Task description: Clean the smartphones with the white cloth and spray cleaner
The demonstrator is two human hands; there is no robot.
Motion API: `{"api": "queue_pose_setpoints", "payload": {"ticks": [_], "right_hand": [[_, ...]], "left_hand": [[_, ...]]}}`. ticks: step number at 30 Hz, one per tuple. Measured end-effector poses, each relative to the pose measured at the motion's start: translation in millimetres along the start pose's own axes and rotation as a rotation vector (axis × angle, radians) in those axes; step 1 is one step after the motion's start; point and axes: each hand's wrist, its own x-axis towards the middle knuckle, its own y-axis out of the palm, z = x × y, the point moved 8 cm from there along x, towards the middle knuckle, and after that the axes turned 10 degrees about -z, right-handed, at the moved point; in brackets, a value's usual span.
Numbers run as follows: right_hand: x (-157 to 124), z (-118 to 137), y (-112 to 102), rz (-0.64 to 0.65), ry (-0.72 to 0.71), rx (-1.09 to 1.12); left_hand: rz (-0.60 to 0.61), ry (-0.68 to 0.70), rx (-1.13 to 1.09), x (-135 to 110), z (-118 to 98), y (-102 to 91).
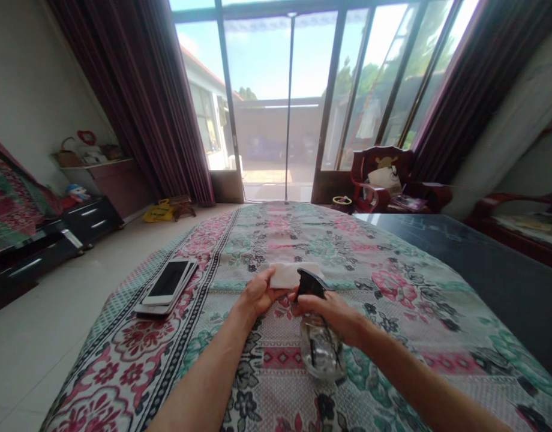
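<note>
My left hand [260, 292] pinches the left end of a folded white tissue or cloth [285, 276] just above the patterned tablecloth; which of the two it is I cannot tell. Close beside it, my right hand [327, 309] is wrapped round the neck of a clear spray bottle [323, 351] with a black trigger head. The nozzle end points toward the white piece. Through the bottle's wall some clear liquid and a dark tube show. Part of the trigger is hidden by my fingers.
On the left of the tablecloth [231, 258] lies a stack of phones or tablets [170, 285]. A dark glossy surface [420, 234] borders the cloth on the right. Beyond stand a wooden armchair [363, 174] with a bag, a low black cabinet [93, 213], a yellow bag [159, 211] and glass doors.
</note>
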Motion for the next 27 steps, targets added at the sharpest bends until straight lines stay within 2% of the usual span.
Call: {"api": "queue_pose_setpoints", "payload": {"ticks": [3,7,14,20,27], "right_hand": [[-1,0,0,-0.017,0.011,-0.054],[-4,8,-15,-0.064,-0.020,-0.086],[-7,4,-39,-0.132,0.111,-0.030],[-5,10,-58,-0.174,0.065,-0.017],[-4,5,-55,-0.167,0.087,-0.021]], "left_hand": [[-0.021,0.007,-0.031,1,-2,-1.5],[-0.030,0.023,-0.074,2,-5,-2.5],[-0.069,0.084,-0.104,11,-9,-10.9],[-0.071,0.096,-0.088,12,-12,-13.6],[-0.048,0.104,-0.085,12,-12,-11.6]]}}
